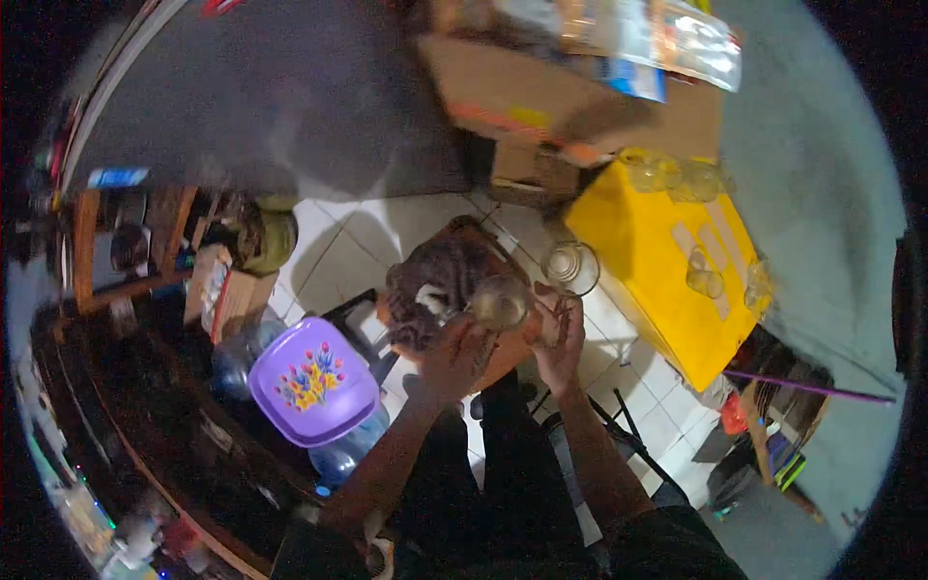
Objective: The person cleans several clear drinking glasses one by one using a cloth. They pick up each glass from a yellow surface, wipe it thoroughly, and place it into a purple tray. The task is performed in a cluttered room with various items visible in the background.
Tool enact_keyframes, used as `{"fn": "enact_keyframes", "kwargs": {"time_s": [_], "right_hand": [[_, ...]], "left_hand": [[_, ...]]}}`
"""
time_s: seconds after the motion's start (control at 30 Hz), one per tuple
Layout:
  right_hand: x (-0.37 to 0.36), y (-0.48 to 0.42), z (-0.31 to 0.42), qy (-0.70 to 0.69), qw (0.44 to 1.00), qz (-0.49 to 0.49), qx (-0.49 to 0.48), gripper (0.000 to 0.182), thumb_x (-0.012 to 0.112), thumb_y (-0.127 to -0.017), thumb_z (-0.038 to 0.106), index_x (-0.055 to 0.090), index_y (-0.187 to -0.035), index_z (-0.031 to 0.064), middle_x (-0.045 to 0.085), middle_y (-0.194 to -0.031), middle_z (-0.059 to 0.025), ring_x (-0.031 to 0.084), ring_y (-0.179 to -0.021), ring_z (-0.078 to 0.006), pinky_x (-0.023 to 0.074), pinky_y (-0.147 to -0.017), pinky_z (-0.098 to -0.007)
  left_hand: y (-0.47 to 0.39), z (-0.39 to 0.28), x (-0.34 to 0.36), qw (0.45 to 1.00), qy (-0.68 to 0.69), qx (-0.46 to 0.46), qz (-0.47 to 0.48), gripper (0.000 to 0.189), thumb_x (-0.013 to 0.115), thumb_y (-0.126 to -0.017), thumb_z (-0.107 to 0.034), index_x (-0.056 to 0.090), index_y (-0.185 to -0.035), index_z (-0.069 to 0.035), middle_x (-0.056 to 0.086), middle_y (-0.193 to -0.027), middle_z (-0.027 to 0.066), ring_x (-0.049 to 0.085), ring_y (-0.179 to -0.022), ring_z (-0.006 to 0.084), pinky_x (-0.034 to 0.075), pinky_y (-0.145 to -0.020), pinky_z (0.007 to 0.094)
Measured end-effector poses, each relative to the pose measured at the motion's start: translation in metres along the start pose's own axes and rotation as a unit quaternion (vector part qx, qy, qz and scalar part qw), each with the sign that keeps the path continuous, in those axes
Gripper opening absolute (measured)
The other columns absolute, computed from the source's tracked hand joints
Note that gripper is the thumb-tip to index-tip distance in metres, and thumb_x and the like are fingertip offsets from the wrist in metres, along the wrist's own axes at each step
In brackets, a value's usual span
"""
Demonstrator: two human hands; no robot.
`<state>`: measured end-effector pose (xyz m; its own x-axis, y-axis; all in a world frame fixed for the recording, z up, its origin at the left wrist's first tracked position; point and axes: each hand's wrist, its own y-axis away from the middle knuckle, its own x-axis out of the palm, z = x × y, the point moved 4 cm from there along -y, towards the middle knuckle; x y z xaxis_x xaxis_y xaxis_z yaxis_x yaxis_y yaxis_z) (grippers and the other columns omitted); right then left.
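Observation:
My left hand (458,357) holds a clear drinking glass (502,304) above a low brown stool (511,355). On the right, my right hand (560,337) is raised, its fingers at the lower edge of a second clear glass (571,267) and seemingly gripping it; blur hides the exact contact. A dark grey cloth (453,254) lies bunched on the stool, just beyond my left hand. Within its folds sits a small white thing (433,297), too blurred to name.
A yellow-covered box (652,268) at right carries several glasses (705,275). Behind it stands a large cardboard box (507,87) with packets (652,36) on top. At left, a purple flowered tray (312,380) rests over clear plastic bottles (341,457). Tiles (326,254) cover the floor.

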<state>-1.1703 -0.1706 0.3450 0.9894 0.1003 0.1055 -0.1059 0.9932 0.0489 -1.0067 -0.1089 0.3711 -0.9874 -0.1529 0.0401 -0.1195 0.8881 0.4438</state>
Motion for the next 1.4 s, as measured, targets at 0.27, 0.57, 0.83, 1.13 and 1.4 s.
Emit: {"fn": "enact_keyframes", "kwargs": {"time_s": [0.27, 0.57, 0.83, 1.13, 1.4], "right_hand": [[0.128, 0.061, -0.005, -0.072, 0.981, 0.171, 0.053, 0.096, 0.088, -0.065, 0.036, 0.033, -0.135, 0.0019, 0.048, -0.126, -0.0115, 0.050, -0.117, -0.0258, 0.0451, -0.098, -0.0387], [0.234, 0.166, -0.043, -0.029, 0.978, 0.119, 0.170, 0.077, 0.081, -0.072, 0.019, 0.038, -0.132, -0.0021, 0.049, -0.123, -0.0108, 0.053, -0.109, -0.0258, 0.0432, -0.098, -0.0370], [0.274, 0.229, -0.084, 0.098, 0.947, 0.282, 0.122, 0.067, 0.069, -0.082, 0.035, 0.040, -0.133, 0.0021, 0.058, -0.113, -0.0130, 0.057, -0.104, -0.0239, 0.0423, -0.096, -0.0413], [0.316, 0.252, -0.051, -0.089, 0.913, 0.298, 0.265, 0.064, 0.070, -0.081, 0.038, 0.041, -0.129, 0.0052, 0.061, -0.108, -0.0113, 0.062, -0.095, -0.0223, 0.0523, -0.083, -0.0370], [0.317, 0.243, -0.060, -0.105, 0.901, 0.276, 0.319, 0.076, 0.076, -0.073, 0.044, 0.038, -0.128, 0.0079, 0.062, -0.103, -0.0106, 0.063, -0.093, -0.0200, 0.0532, -0.083, -0.0374]], "left_hand": [[0.099, 0.022, -0.095, 0.990, 0.136, -0.017, -0.031, 0.031, 0.045, -0.102, -0.027, 0.059, -0.112, -0.001, 0.060, -0.081, 0.0056, 0.056, -0.073, 0.0107, 0.048, -0.064, 0.0277], [0.246, 0.054, -0.243, 0.907, -0.385, 0.058, -0.160, 0.036, 0.066, -0.085, -0.024, 0.055, -0.108, 0.001, 0.057, -0.100, 0.0087, 0.063, -0.083, 0.0203, 0.053, -0.070, 0.0339], [0.320, 0.106, -0.343, 0.972, -0.110, -0.187, -0.089, 0.021, 0.063, -0.084, -0.019, 0.062, -0.099, -0.005, 0.062, -0.083, 0.0080, 0.064, -0.070, 0.0205, 0.051, -0.061, 0.0357], [0.333, 0.070, -0.366, 0.948, 0.029, -0.077, -0.306, 0.044, 0.042, -0.102, -0.037, 0.062, -0.088, 0.000, 0.057, -0.062, 0.0035, 0.053, -0.059, 0.0069, 0.042, -0.050, 0.0258], [0.312, 0.082, -0.356, 0.944, 0.038, -0.106, -0.311, 0.044, 0.055, -0.095, -0.036, 0.056, -0.112, 0.005, 0.066, -0.089, 0.0233, 0.067, -0.083, 0.0350, 0.050, -0.076, 0.0423]]}}
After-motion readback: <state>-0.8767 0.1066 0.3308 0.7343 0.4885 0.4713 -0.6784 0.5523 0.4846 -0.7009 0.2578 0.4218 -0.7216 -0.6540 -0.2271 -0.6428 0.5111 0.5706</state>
